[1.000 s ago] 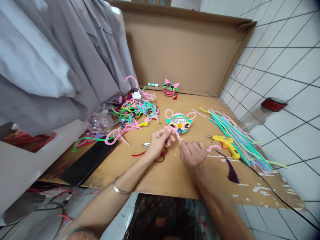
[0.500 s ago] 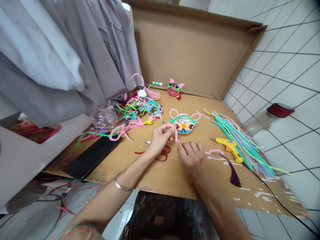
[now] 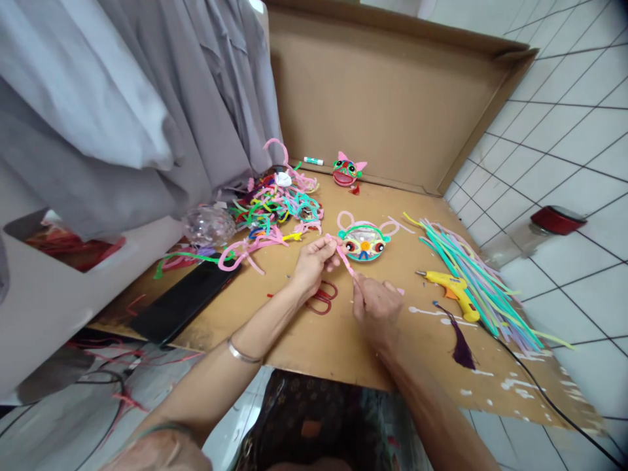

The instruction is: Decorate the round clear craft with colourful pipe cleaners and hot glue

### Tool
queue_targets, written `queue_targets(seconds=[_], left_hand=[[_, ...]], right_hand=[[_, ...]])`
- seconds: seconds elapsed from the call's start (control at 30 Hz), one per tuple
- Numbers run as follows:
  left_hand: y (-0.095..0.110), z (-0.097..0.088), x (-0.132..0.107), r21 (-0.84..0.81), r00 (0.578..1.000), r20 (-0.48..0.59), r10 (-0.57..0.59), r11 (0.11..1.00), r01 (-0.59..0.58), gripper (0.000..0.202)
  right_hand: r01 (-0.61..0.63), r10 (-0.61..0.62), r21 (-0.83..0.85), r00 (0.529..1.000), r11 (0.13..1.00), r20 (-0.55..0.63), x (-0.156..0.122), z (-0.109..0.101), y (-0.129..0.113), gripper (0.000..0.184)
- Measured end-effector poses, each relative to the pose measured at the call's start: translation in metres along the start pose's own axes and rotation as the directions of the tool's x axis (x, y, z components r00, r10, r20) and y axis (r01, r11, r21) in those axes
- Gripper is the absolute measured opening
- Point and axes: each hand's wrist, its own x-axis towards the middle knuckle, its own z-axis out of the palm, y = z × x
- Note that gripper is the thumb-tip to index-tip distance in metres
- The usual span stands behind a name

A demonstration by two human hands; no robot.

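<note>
A pink pipe cleaner [image 3: 345, 261] stretches between my two hands above the table. My left hand [image 3: 314, 263] pinches its upper end between thumb and fingers. The lower part runs into my right hand [image 3: 377, 302], which is closed round it, with a short pink tip showing past the knuckles. Just beyond my hands lies a round animal face [image 3: 364, 242] made of pipe cleaners, with pink loop ears, a green rim and dark red eyes. Red-handled scissors [image 3: 322, 299] lie partly hidden under my left forearm.
A yellow glue gun [image 3: 454, 293], a purple tassel [image 3: 462, 347] and a bundle of pipe cleaners [image 3: 475, 281] lie on the right. Tangled pipe cleaners [image 3: 275, 212], a clear plastic ball [image 3: 209, 226] and a black phone [image 3: 181, 302] are left. A finished-looking face [image 3: 345, 171] sits by the cardboard [image 3: 392, 98].
The long pink tail that stuck out right of my right hand has drawn in to a short tip. The stretch between my hands is longer, and my right hand is slightly lower.
</note>
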Motion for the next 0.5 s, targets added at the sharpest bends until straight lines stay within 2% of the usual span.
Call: queue_targets(seconds=[0.23, 0.37, 0.5], left_hand=[[0.0, 0.002, 0.0, -0.157, 0.995, 0.035, -0.089, 0.983, 0.093, 0.029], [-0.001, 0.003, 0.001, -0.238, 0.992, -0.024, -0.125, 0.964, 0.116, 0.02], [0.001, -0.001, 0.005, -0.208, 0.992, -0.083, -0.093, 0.975, 0.074, 0.018]], right_hand=[[0.055, -0.053, 0.064, 0.998, 0.996, -0.037, 0.003, -0.001, -0.005, 0.018], [0.06, -0.061, 0.099, 0.998, 0.993, 0.007, 0.004, 0.0, -0.011, 0.019], [0.028, -0.035, 0.14, 0.998, 0.99, 0.053, 0.0, 0.001, -0.011, 0.022]])
